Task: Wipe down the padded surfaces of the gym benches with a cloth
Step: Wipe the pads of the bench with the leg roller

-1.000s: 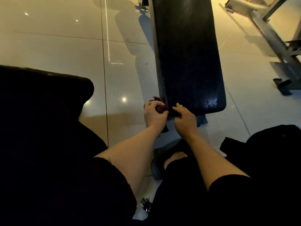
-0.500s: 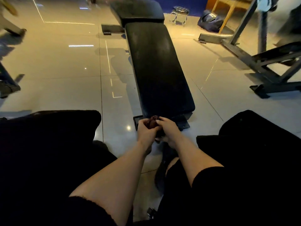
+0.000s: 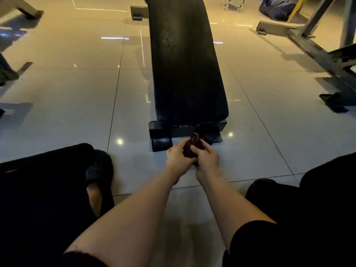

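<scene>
A long black padded bench (image 3: pixel 185 64) runs away from me across the tiled floor, its metal foot (image 3: pixel 173 132) nearest me. Just short of that foot, both hands hold a small dark red cloth (image 3: pixel 192 148) bunched between them. My left hand (image 3: pixel 178 158) grips its left side and my right hand (image 3: pixel 207 158) grips its right side. The hands and cloth are off the pad, above the floor.
My dark-clad knees (image 3: pixel 44 189) fill the lower left and lower right, with a dark shoe (image 3: pixel 99 170) beside the left one. A grey machine frame (image 3: pixel 317 51) stands at the right, a blue bag (image 3: pixel 277 6) at the far right, more equipment at the left edge.
My hands came off the bench pad's near end and drew back toward me with the cloth, now held by both. The view lifted, showing more of the bench.
</scene>
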Demonstrator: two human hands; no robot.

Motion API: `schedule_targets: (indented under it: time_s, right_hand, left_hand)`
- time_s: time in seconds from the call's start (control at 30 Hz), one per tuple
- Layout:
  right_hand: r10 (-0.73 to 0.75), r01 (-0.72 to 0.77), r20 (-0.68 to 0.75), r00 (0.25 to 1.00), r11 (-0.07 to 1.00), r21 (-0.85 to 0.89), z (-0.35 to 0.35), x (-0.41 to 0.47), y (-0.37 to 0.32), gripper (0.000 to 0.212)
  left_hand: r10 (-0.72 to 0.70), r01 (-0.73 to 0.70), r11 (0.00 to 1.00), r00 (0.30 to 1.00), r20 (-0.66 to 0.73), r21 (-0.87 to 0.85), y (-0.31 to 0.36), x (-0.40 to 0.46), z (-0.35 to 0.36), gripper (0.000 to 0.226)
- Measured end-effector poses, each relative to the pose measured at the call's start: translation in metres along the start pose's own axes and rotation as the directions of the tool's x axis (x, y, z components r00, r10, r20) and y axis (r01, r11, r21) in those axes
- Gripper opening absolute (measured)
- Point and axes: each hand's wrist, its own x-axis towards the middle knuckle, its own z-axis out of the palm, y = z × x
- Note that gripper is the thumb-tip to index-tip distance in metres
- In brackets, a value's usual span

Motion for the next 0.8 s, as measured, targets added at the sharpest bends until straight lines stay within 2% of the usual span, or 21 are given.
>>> schedule_targets:
  time_s: [0.13,0.23,0.3,0.4,0.5,0.63,0.73,0.8]
  right_hand:
    - [-0.063,0.06,-0.024,0.998,0.993,-0.107,-0.01,0.019,-0.013,0.044]
    - [-0.158,0.155,0.007,0.987,0.959,-0.236,-0.013,0.032,-0.017,0.046]
    - [-0.223,0.205,-0.031,0.974,0.936,-0.287,-0.011,0.044,-0.015,0.045]
    - [-0.357,0.287,-0.13,0.925,0.88,-0.378,-0.005,0.062,-0.006,0.042]
    - [-0.498,0.358,-0.176,0.849,0.788,-0.501,-0.002,0.081,-0.006,0.04]
    - [-0.636,0.453,-0.158,0.755,0.68,-0.576,0.004,0.103,-0.011,0.037]
    - [-0.691,0.509,-0.064,0.72,0.589,-0.628,0.006,0.118,-0.001,0.033]
    - [-0.684,0.521,0.027,0.729,0.528,-0.671,0.0,0.126,0.008,0.03]
  left_hand:
    - [0.043,-0.035,0.983,0.998,-0.043,0.178,0.013,0.003,0.0,0.076]
    - [0.13,-0.104,0.919,0.991,-0.043,0.379,0.02,0.015,-0.001,0.078]
    - [0.228,-0.186,0.821,0.974,-0.012,0.539,0.018,0.029,0.004,0.078]
    - [0.344,-0.267,0.618,0.938,0.05,0.739,0.008,0.05,0.014,0.083]
    - [0.354,-0.238,0.498,0.934,0.056,0.834,0.001,0.062,0.021,0.089]
    - [0.395,-0.187,0.371,0.918,0.028,0.91,-0.003,0.079,0.013,0.095]
    - [0.382,-0.15,0.317,0.924,0.019,0.936,-0.01,0.087,-0.002,0.097]
    - [0.38,-0.155,0.274,0.924,0.041,0.949,-0.015,0.089,-0.007,0.099]
